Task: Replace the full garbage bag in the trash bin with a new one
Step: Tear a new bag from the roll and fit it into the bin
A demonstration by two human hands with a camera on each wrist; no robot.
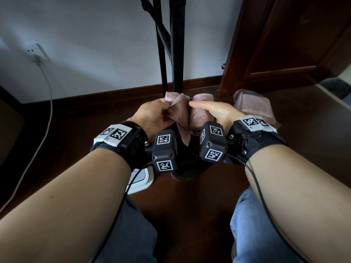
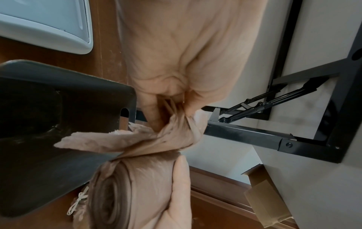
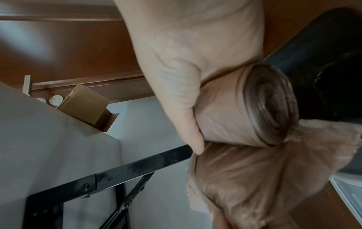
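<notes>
Both hands work a pink roll of garbage bags (image 1: 199, 118) above the black trash bin (image 1: 188, 173), which the wrist cameras mostly hide. My right hand (image 1: 197, 107) grips the roll (image 3: 245, 108), thumb along its side. My left hand (image 1: 167, 106) pinches the loose outer bag (image 1: 180, 118), which still joins the roll (image 2: 127, 193). In the left wrist view the loose bag (image 2: 156, 139) hangs over the bin (image 2: 49, 108), whose dark inside shows no liner. A full pink garbage bag (image 1: 252, 105) sits on the floor behind my right hand.
Black folding table legs (image 1: 176, 54) stand against the white wall just beyond my hands. A brown wooden door (image 1: 284, 44) is at the right. A white plastic object (image 1: 142, 179) lies on the dark floor left of the bin. A white cable (image 1: 48, 95) hangs at the left.
</notes>
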